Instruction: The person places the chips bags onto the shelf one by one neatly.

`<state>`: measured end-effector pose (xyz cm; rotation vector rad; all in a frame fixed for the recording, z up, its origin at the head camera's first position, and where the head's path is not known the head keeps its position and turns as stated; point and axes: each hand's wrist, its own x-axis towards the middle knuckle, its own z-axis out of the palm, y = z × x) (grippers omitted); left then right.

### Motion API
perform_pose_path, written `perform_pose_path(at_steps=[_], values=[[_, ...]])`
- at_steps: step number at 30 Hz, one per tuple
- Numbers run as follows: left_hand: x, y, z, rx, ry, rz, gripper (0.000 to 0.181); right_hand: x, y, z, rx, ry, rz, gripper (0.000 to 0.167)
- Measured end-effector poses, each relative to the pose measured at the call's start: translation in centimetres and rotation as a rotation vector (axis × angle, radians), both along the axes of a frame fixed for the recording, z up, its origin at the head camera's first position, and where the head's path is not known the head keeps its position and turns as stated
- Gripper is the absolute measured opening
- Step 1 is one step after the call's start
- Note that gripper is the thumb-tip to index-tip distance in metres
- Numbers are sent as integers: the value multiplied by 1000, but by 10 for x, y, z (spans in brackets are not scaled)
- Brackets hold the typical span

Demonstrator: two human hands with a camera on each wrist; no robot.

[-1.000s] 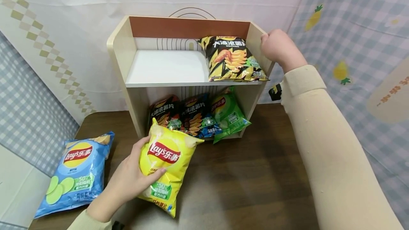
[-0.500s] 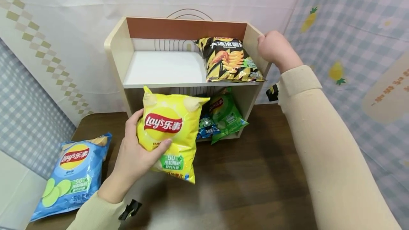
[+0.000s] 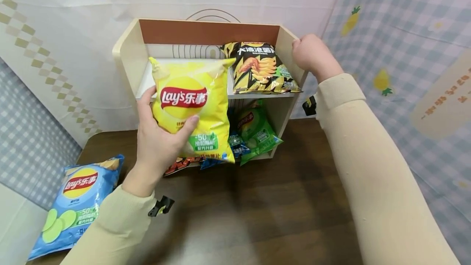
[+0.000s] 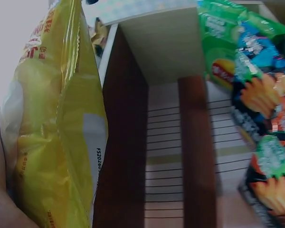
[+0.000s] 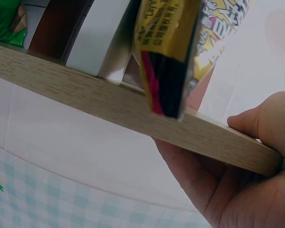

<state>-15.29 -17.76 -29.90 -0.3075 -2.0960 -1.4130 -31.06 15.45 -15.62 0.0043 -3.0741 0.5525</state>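
A yellow bag of potato chips is held upright by my left hand, thumb across its front. In the head view it hangs before the upper shelf and covers part of the shelf's front edge. The left wrist view shows the yellow bag's back and side seam. My right hand grips the right side panel of the small shelf unit; in the right wrist view, its thumb and fingers are on either side of the wooden panel. A black-and-gold chip bag lies on the upper shelf's right end, beside that panel.
On the lower shelf are a green chip bag and dark wavy-chip bags, partly hidden in the head view. A blue chip bag lies at the left on the brown wooden table. Cloth-covered walls enclose the back and sides.
My left hand has raised the yellow chip bag from in front of the lower shelf up to the upper shelf's height. My right hand keeps its grip on the side panel.
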Motion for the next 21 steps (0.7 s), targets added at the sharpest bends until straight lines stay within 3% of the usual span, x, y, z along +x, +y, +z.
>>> perform_pose_path(at_steps=[5, 9, 16, 21], values=[[3, 10, 32, 51, 71, 1, 84, 0, -2, -3, -3, 7, 0, 42], [-1, 15, 50, 55, 111, 17, 80, 0, -3, -4, 7, 15, 3, 42], [-42, 7, 44, 0, 103, 49, 87, 0, -6, -4, 14, 21, 11, 42], [-59, 4, 46, -89, 102, 104, 85, 0, -8, -3, 25, 30, 14, 42]])
